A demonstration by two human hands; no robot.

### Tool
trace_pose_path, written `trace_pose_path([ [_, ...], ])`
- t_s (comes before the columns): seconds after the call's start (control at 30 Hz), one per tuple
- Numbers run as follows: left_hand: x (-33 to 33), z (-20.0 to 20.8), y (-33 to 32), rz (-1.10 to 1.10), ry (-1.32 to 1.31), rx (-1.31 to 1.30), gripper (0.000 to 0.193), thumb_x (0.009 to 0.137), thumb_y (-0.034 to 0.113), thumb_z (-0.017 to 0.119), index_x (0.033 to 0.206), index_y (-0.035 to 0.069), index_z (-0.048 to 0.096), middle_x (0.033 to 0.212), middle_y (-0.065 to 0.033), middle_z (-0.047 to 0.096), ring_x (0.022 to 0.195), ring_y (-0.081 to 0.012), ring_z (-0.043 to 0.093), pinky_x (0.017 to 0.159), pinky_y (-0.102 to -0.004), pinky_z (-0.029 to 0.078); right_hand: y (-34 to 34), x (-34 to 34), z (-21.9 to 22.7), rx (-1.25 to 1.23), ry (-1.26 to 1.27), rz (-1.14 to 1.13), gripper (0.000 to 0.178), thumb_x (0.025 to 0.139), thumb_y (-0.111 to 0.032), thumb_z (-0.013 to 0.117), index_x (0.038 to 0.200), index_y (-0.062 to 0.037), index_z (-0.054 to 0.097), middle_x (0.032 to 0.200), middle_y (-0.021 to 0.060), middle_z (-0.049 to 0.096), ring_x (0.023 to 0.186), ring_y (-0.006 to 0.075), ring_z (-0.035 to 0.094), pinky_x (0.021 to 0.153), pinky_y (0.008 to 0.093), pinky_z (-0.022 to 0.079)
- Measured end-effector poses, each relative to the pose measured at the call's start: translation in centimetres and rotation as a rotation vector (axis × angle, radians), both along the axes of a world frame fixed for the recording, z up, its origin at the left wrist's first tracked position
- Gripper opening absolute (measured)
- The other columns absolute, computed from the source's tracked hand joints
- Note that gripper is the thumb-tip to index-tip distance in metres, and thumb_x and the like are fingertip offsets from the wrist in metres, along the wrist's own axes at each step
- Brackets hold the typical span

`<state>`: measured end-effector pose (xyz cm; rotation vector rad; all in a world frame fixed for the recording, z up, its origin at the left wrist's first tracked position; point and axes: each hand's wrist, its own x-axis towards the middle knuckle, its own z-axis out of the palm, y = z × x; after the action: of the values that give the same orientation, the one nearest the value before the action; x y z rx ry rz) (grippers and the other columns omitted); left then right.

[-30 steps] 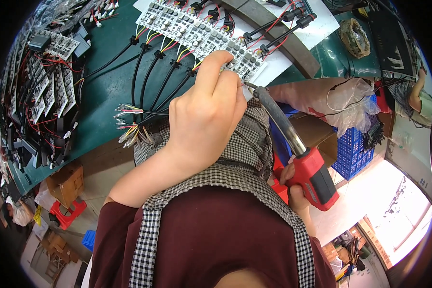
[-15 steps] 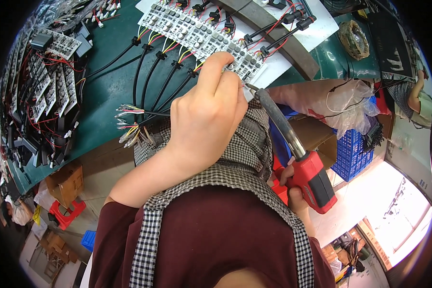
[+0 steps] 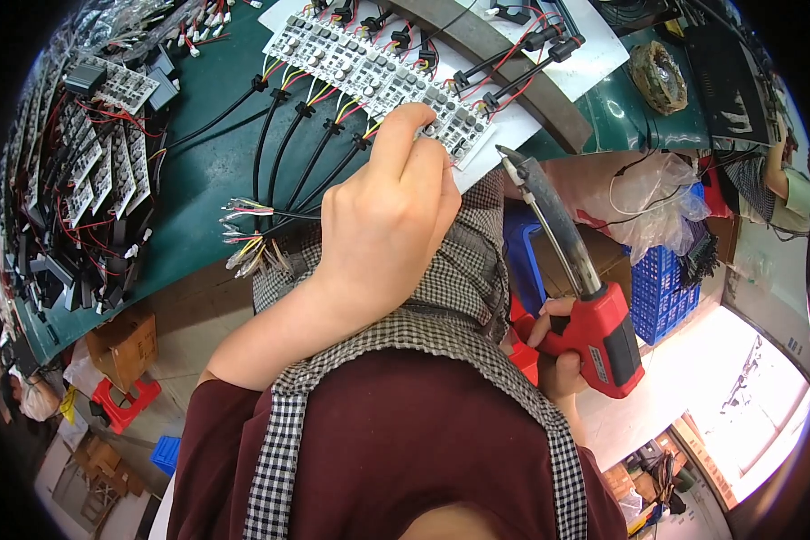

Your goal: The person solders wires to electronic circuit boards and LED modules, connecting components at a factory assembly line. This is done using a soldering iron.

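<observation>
My left hand (image 3: 387,202) is bent at the near edge of a white circuit board panel (image 3: 333,61), index fingertip against it. A black cable (image 3: 299,213) runs in under this hand, which is closed on it; the held end is hidden. My right hand (image 3: 562,355) grips a red and black soldering gun (image 3: 607,346). The gun's tip points up, just off the panel's right end and apart from it. Several black cables with coloured wires (image 3: 286,148) join the panel's near edge, their stripped ends (image 3: 243,211) bunched at the left.
A dark metal bar (image 3: 535,103) lies across the white sheet (image 3: 594,63) behind the panel. On the green table (image 3: 193,171), wired boards (image 3: 108,171) are heaped at the left. A roll (image 3: 659,76) sits at the far right. A blue crate (image 3: 654,292) stands below the table.
The soldering gun in my right hand has moved right, its tip drawing away from the panel's edge and my left fingers. My left hand has barely moved.
</observation>
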<state>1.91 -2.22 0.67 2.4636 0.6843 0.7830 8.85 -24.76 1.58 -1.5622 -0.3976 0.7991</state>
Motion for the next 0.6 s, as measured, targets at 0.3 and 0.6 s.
trace_pose_path([
  [0.3,0.01,0.07,-0.02,-0.004,-0.008,0.01,0.011,0.073,0.004,0.063,0.076,0.0,0.053,0.103,-0.0096,0.056,0.052,-0.0226,0.06,0.045,-0.0324,0.048,0.41,-0.17,-0.21,0.003,-0.139,-0.079,0.077,0.075,-0.066,0.058,0.099,0.0067,0.052,0.059,0.0062,0.052,0.049,0.0129,0.049,0.048,0.022,0.033],
  [0.6,-0.11,0.42,-0.24,0.007,0.021,-0.067,0.012,0.073,0.001,0.064,0.08,0.004,0.055,0.107,-0.0086,0.056,0.055,-0.0219,0.058,0.049,-0.0319,0.046,0.62,-0.25,-0.93,0.079,-0.256,-0.178,0.076,0.077,-0.063,0.057,0.104,0.0071,0.049,0.075,0.012,0.056,0.049,0.0145,0.05,0.045,0.0239,0.037],
])
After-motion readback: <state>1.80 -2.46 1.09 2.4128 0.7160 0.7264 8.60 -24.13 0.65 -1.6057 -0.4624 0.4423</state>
